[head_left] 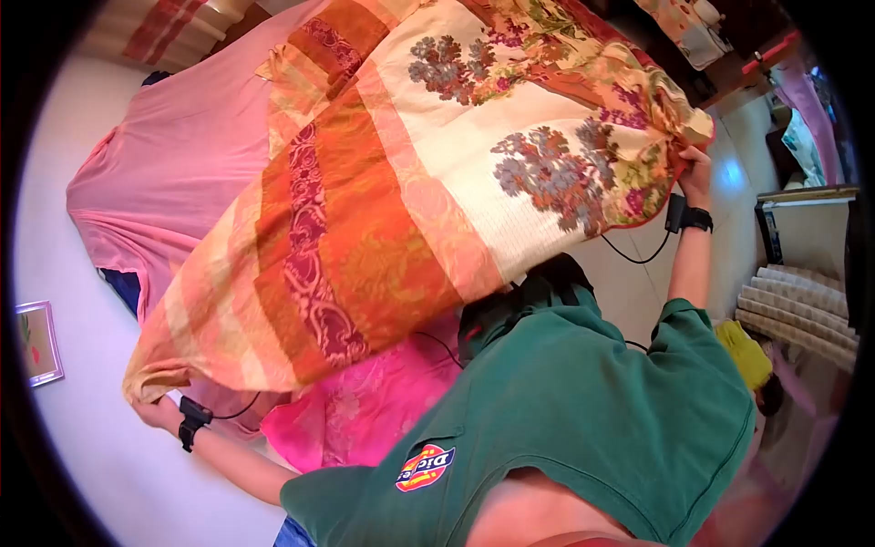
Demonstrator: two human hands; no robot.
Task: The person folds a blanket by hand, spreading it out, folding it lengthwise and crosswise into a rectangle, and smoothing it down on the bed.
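Note:
A large patterned bed sheet [392,210] is stretched out between my two hands, with orange bands, maroon scrollwork and grey-purple trees on cream. My left hand [159,412] is closed on its lower left corner, where the fabric bunches up. At the right, my right hand [695,171] grips a gathered part of the same sheet's edge. Beneath and behind it, a plain pink cloth [191,137] drapes over something dark. A bright pink floral cloth [355,410] shows below the sheet, partly covered by it.
A white wall [64,246] with a small framed picture [38,343] runs along the left. On the right, tiled floor [734,164] shows near a stack of folded beige fabric [797,305]. A yellow item [745,354] is beside my right sleeve. Thin cables hang from both wrists.

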